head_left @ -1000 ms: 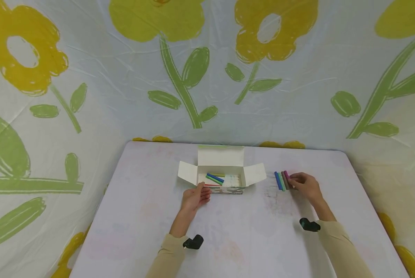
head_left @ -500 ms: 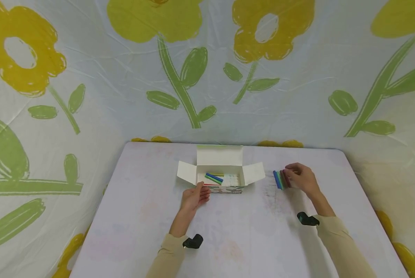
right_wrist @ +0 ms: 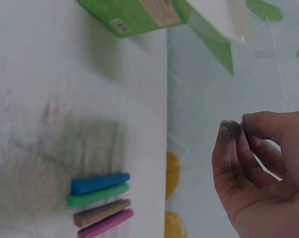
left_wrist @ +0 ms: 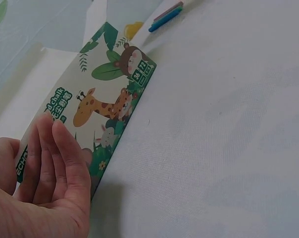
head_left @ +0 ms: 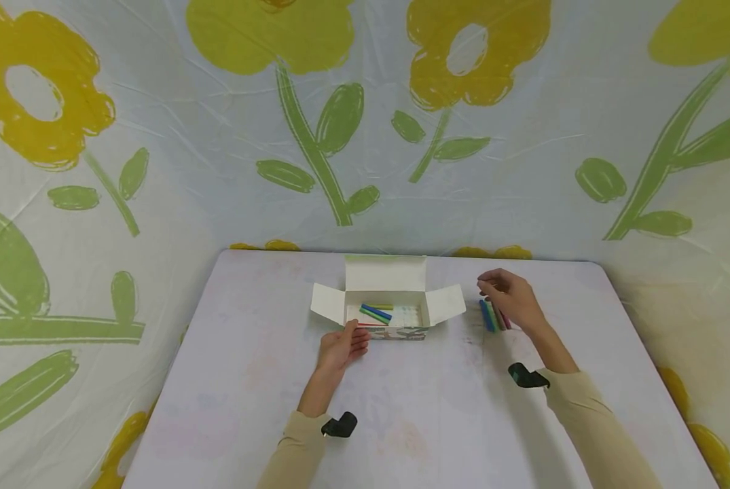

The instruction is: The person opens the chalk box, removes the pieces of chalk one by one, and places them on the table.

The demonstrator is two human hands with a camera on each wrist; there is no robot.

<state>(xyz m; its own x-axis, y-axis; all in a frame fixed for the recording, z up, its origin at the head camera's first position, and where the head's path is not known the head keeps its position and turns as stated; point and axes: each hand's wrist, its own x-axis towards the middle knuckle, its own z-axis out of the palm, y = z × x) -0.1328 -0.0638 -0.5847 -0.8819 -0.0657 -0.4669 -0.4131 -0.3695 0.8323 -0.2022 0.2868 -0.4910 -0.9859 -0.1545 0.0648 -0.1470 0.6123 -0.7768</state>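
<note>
Cardboard of the open chalk box [head_left: 388, 314] is touched by the straight fingers of the left hand [head_left: 342, 346]. Nothing is held by the loosely curled right hand [head_left: 511, 299], raised above the chalk sticks [head_left: 493, 316] on the table [head_left: 248, 380].

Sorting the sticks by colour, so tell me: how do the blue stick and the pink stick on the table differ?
The blue stick lies at one edge of the row; the pink stick lies at the other edge. In the right wrist view the blue one looks thicker. Both lie flat, side by side, on the table, untouched by the right hand.
</note>
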